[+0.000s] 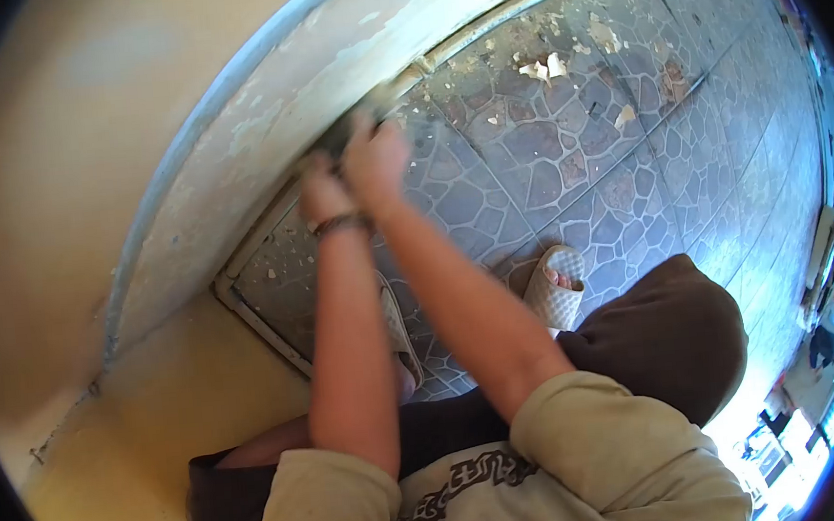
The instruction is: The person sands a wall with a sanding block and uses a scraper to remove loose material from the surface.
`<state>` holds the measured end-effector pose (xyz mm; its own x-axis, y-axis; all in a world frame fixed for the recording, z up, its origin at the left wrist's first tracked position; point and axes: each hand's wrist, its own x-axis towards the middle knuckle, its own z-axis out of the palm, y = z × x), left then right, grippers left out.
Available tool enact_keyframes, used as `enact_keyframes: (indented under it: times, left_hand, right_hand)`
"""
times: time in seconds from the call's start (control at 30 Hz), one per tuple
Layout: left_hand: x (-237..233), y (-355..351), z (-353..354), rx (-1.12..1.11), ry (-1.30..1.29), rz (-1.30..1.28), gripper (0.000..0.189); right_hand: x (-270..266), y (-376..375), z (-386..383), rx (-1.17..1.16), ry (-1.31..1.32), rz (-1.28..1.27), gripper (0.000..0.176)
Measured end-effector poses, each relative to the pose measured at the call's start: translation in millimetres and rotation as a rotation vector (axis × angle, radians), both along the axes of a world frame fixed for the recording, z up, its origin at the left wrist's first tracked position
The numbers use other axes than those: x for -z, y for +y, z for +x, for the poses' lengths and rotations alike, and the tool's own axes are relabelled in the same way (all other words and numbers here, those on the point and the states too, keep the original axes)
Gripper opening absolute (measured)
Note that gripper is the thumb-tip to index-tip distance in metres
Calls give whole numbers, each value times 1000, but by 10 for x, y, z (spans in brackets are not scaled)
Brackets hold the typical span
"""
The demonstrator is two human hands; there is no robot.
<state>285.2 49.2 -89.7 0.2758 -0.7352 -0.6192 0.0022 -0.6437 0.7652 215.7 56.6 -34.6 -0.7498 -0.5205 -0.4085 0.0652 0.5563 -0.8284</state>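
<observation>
Both hands are close together against the lower, peeling part of the wall [259, 126], just above the floor's edge. My right hand [377, 161] is closed, gripping a dark object [338, 135] smeared by motion; its kind cannot be made out. Beside it, my left hand [321, 192], with a dark band at the wrist, is also closed at the same object. The fingers of both hands are partly hidden and blurred. Pale flakes [547, 68] lie on the stone-patterned floor [577, 174] to the right of the hands.
A pipe [505, 11] runs along the foot of the wall. Higher up, a grey raised strip [161, 183] follows the wall. A yellow wall [193, 396] meets it at the left corner. My feet in light sandals [554, 287] rest on the floor. Assorted items stand at the bright far right.
</observation>
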Motion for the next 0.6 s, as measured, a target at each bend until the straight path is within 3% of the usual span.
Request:
enact_keyframes:
  times: [0.03,0.1,0.13,0.2,0.27,0.33,0.37,0.47,0.5,0.53,0.57,0.6]
  left_hand:
    - [-221,117,266,-241,273,73,50]
    - [-169,125,878,-290,617,73,48]
    - [-77,90,1023,-280,720,63,47]
    - [164,79,963,-183,647,-13,47]
    - [-356,90,-144,-24,176,43,42]
    - [-362,-81,-894,-27,347,11,39]
    - [-341,-73,-902,-49,332,12,38]
    - [-318,-19,-509,-49,172,63,39]
    - [-403,57,-205,-141,358,35,43]
    - [-459,95,113,-225,542,27,48]
    - [-210,-104,583,-304,815,1,59]
    - [-177,-128,477,-281,822,10,59]
  right_hand:
    - [93,58,331,-66,-41,21,36]
    - [193,199,1019,-7,-90,-193,44]
    - [209,149,959,1,-57,-232,45]
    - [258,181,723,-18,4,-270,47]
    - [115,77,-200,-77,24,17,48]
    - [-63,-50,-890,11,-121,-71,47]
    - [-77,-53,-1007,33,-220,-107,43]
    - [6,-57,-453,79,31,-8,46]
    - [171,-22,-95,10,108,-52,43]
    - [-68,62,176,-33,-182,-104,45]
    - [97,116,550,-43,-201,-271,53]
    - [125,111,452,-20,-190,-275,53]
